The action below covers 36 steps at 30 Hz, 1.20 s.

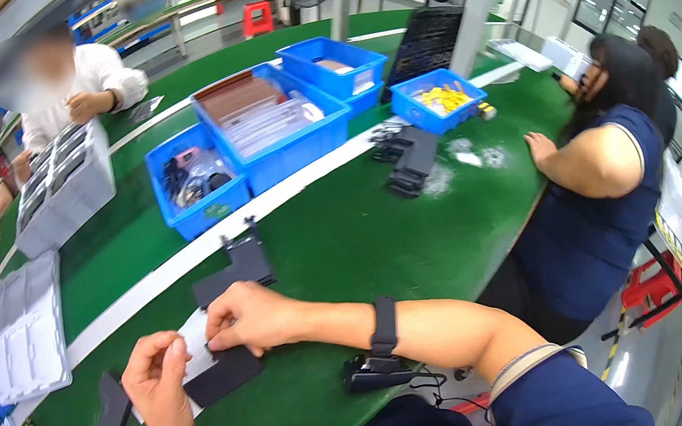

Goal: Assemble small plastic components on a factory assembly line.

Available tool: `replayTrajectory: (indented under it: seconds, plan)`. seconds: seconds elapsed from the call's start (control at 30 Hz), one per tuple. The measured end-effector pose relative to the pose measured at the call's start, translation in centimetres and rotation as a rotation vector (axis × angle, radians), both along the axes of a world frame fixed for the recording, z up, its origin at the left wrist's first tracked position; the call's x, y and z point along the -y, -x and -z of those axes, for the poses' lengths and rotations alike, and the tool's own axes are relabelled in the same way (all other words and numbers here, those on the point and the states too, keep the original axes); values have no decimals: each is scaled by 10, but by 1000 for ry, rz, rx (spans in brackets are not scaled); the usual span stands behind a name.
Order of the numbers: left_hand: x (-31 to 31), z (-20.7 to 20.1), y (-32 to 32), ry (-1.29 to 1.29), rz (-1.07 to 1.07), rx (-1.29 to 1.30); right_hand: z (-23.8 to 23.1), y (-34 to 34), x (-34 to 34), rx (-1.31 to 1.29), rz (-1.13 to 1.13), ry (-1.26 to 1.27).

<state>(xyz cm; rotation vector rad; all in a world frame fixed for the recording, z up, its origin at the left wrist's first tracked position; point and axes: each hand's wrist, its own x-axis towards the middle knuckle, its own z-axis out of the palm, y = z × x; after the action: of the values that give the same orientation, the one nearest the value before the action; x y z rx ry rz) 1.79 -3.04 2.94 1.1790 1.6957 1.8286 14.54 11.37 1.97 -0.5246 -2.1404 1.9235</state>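
Note:
My left hand (158, 382) is raised over the near left of the green table, thumb and forefinger closed in a pinch; anything between them is too small to make out. Just to its right, my right hand (254, 315) has its fingertips pinched over a flat black part (226, 377). A tiny dark bit shows under those fingertips, but I cannot tell what it is. Between the hands lies a white speckled sheet (197, 344), partly covered by the black part. Another black part (112, 410) rests left of my left hand. Beyond my right hand sit black L-shaped parts (245, 262).
Blue bins (260, 168) line the table's white strip (156, 277). A small blue bin (433, 114) holds yellow pieces. More black parts (413, 165) lie toward the right. White trays (29, 332) stand at left. Co-workers sit across and at right. A black device (376, 373) lies under my right forearm.

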Motion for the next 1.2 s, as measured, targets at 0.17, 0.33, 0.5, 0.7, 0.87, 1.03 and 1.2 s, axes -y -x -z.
replayTrajectory:
  seconds: [0.17, 0.33, 0.5, 0.7, 0.87, 1.03, 1.2]
  plan:
    - [-13, 0, -5, 24, 78, -13, -5, -11, -9, 39, 67, -154]
    - [-12, 1, -6, -4, 120, 136, -14, -17, -8, 49, 130, -182]
    - [-10, 7, 5, 33, 156, 212, -15, -16, -6, 70, 136, -203]
    - [-3, 1, 10, 266, 40, -468, -13, -16, -6, 52, 160, -243]
    - [-7, 11, 5, 264, 116, -546, -9, -16, -4, -33, 187, -353]
    - [-12, 19, -3, 154, 73, -577, -12, -16, -2, -31, 183, -409]
    - [-12, 23, -9, 101, 15, -686, -13, -15, 8, -62, 242, -469]
